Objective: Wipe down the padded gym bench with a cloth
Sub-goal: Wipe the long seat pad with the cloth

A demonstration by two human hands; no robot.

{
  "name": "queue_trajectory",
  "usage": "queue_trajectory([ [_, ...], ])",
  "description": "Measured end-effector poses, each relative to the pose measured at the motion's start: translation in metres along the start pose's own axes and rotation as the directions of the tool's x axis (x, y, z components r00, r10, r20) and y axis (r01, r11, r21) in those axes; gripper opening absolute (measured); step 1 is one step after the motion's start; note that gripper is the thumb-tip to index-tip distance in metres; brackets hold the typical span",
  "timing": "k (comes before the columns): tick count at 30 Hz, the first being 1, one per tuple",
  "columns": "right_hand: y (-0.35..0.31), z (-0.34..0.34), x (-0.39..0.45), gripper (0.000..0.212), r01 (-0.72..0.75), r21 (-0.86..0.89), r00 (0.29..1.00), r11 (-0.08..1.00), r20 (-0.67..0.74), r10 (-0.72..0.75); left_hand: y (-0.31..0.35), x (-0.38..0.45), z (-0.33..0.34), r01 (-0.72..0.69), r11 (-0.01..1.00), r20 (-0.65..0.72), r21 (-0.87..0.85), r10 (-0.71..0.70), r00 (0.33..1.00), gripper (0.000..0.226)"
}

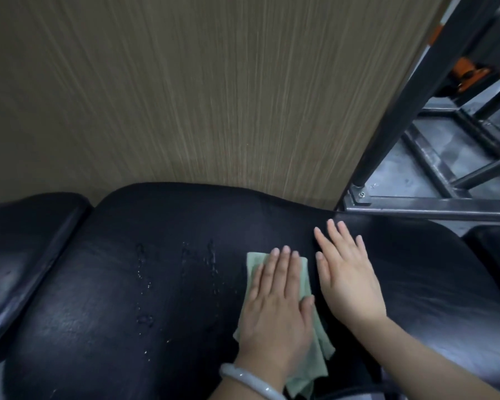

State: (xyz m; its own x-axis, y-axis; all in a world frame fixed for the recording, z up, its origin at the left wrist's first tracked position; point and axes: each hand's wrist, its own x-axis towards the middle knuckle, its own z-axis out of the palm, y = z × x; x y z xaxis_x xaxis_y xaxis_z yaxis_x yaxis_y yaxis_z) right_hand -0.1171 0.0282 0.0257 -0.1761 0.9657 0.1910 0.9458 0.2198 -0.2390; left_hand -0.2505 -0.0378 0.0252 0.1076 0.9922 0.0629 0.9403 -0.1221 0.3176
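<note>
Hands flat on black vinyl: from my remote seat I watch the left hand [274,298] press a pale green cloth [315,345] against the padded gym bench [127,298], fingers straight and together, palm down, gripping nothing and simply bearing on the fabric. The right hand [348,278] lies just beside it, also flat with its fingers extended, resting bare on the pad near the far edge and holding nothing. The cloth sits right of centre on the main pad, folded, one end peeking past the fingertips and the other trailing toward the wrist, where a pale bangle [248,381] shows. Droplets [145,278] glisten to the left of the cloth, in two or three loose streaks (they read to me as spray not yet wiped).

My judgement is that the wipe is partway along, with the wet patch the obvious next ground. To do it well I would keep the palm spread over the cloth so it does not bunch, sweep leftward through the droplets in overlapping passes, and let the right hand steady the pad. A second cushion [26,249] at far left, a wood-grain wall panel [185,96] behind and a dark metal frame [416,206] at right complete the scene.
</note>
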Motion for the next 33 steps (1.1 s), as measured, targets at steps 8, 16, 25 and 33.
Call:
queue_trajectory([
  [8,-0.002,-0.002,0.004,0.076,0.027,-0.054,0.977,0.998,0.211,-0.015,-0.039,0.024,-0.014,0.064,0.996,-0.029,0.065,-0.062,0.998,0.068],
  [16,-0.022,0.011,-0.002,0.062,-0.038,-0.055,0.992,0.998,0.117,0.044,-0.071,0.087,-0.019,0.059,0.996,-0.070,0.065,-0.054,0.996,0.077],
  [25,-0.018,0.021,-0.001,0.058,-0.022,-0.129,0.999,0.991,0.031,0.026,-0.078,0.128,-0.022,0.086,0.995,-0.044,0.057,-0.083,0.996,0.060],
  [33,-0.020,0.019,-0.001,0.059,-0.039,-0.165,0.994,0.985,0.094,0.055,-0.065,0.025,-0.018,-0.048,0.994,0.017,0.094,0.047,0.999,0.060],
])
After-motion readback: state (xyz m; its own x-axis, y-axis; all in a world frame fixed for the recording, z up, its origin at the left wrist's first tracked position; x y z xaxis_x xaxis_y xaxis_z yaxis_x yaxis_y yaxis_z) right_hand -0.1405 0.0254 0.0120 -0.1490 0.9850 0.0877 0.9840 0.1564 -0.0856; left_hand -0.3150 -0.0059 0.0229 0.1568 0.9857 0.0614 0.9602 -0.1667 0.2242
